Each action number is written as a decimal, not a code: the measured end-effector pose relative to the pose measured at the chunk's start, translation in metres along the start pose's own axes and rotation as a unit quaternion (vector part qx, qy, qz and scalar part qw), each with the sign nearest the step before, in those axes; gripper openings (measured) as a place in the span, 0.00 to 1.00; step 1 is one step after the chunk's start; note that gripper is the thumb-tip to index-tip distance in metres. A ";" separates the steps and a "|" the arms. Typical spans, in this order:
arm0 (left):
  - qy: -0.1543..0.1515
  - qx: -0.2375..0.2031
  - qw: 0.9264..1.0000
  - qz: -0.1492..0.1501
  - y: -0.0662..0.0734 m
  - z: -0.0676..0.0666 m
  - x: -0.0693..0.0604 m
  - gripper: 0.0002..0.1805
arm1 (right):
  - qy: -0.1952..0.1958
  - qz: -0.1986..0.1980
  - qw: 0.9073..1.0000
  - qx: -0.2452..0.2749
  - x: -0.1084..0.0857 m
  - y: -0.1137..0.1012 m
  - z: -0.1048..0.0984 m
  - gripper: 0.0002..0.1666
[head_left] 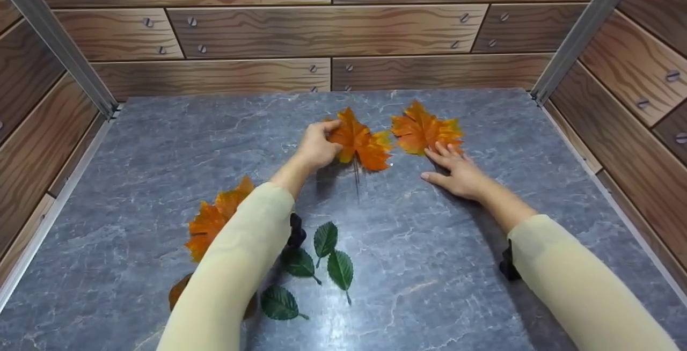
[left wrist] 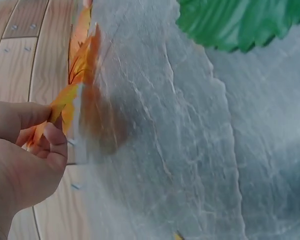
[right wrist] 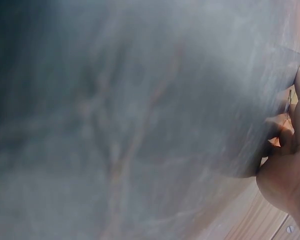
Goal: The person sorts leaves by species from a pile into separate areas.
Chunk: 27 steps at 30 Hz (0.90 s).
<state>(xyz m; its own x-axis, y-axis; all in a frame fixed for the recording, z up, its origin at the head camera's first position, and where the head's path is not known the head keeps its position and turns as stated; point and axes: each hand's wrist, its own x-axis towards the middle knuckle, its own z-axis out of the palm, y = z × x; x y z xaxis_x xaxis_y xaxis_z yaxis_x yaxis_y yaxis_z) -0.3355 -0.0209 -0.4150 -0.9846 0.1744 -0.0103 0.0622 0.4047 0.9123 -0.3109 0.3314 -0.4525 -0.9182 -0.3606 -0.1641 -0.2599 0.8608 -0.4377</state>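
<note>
Green leaves [head_left: 340, 268], four, lie near centre on grey tabletop [head_left: 429, 276]. Left of them, a sleeve [head_left: 231, 260] partly covers one orange leaf [head_left: 208, 225]. Far centre, the left hand [head_left: 318, 146] pinches a second orange leaf [head_left: 355, 137]; to its right, the right hand [head_left: 459, 175], fingers extended, touches a third leaf [head_left: 423, 130].

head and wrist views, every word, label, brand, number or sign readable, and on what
None: no readable text or sign in any view.
Orange leaves, green leaves and gray table show no lettering; any marking on the black device by the left sleeve is too small to read.
</note>
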 end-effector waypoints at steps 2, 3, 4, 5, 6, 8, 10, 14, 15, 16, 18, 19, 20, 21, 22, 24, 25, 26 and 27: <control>0.000 0.007 1.000 -0.006 -0.004 0.000 0.002 0.37 | 0.000 0.000 1.000 0.001 -0.001 0.001 0.001 0.51; 0.000 0.014 1.000 -0.008 -0.006 0.001 0.003 0.37 | -0.002 0.002 1.000 0.001 -0.001 0.001 0.001 0.50; -0.002 0.016 1.000 -0.011 -0.008 0.001 0.004 0.38 | -0.003 0.004 1.000 0.002 -0.001 0.001 0.001 0.50; -0.005 0.015 1.000 -0.013 -0.010 0.002 0.005 0.38 | -0.004 0.006 1.000 0.004 -0.002 0.001 0.001 0.50; -0.008 0.012 1.000 -0.017 -0.012 0.002 0.005 0.38 | -0.006 0.007 1.000 0.005 -0.002 0.001 0.002 0.50; -0.012 -0.001 1.000 -0.026 -0.015 0.003 0.006 0.39 | -0.010 0.012 1.000 0.006 -0.001 0.001 0.002 0.50; -0.015 -0.023 0.999 -0.031 -0.019 0.003 0.006 0.40 | -0.009 0.013 1.000 0.005 -0.001 0.001 0.001 0.50; -0.013 -0.056 0.998 -0.037 -0.023 0.002 0.007 0.41 | -0.005 0.008 1.000 0.002 0.000 0.000 0.001 0.50; -0.012 -0.062 0.997 -0.038 -0.025 0.002 0.007 0.42 | -0.004 0.007 1.000 0.002 0.001 0.000 0.001 0.50; -0.012 -0.067 0.997 -0.040 -0.025 0.002 0.008 0.42 | -0.003 0.005 1.000 0.001 0.001 0.000 0.001 0.50; -0.012 -0.079 0.996 -0.046 -0.027 0.001 0.007 0.43 | -0.001 0.002 1.000 0.002 0.001 0.000 0.001 0.50; -0.012 -0.085 0.995 -0.050 -0.027 0.001 0.007 0.43 | 0.000 0.002 1.000 0.003 0.001 0.000 0.001 0.50; -0.012 -0.092 0.994 -0.055 -0.027 0.001 0.007 0.44 | 0.001 0.000 1.000 0.004 0.000 0.000 0.001 0.50; -0.012 -0.099 0.993 -0.058 -0.027 0.001 0.007 0.44 | 0.001 0.000 1.000 0.004 0.000 0.000 0.001 0.50; -0.012 -0.105 0.993 -0.061 -0.027 0.001 0.006 0.45 | 0.002 0.000 1.000 0.005 0.000 0.000 0.000 0.50; -0.012 -0.118 0.991 -0.068 -0.027 0.001 0.006 0.46 | 0.000 0.001 1.000 0.005 0.000 0.001 0.001 0.50; -0.013 -0.123 0.990 -0.071 -0.026 0.002 0.006 0.46 | 0.000 0.001 1.000 0.005 -0.001 0.001 0.001 0.50; -0.014 -0.128 0.989 -0.075 -0.026 0.002 0.006 0.46 | 0.000 0.001 1.000 0.005 -0.001 0.001 0.001 0.50; -0.016 -0.134 0.988 -0.078 -0.026 0.002 0.006 0.46 | -0.001 0.002 1.000 0.005 -0.001 0.001 0.001 0.50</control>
<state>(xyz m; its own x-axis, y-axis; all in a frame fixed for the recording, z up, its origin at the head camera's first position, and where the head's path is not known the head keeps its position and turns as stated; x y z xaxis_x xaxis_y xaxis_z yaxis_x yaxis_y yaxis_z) -0.3423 -0.0285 -0.4401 -0.9729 0.1589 -0.1678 -0.1392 0.1767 0.9744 -0.3098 0.3326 -0.4534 -0.9186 -0.3581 -0.1671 -0.2533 0.8582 -0.4466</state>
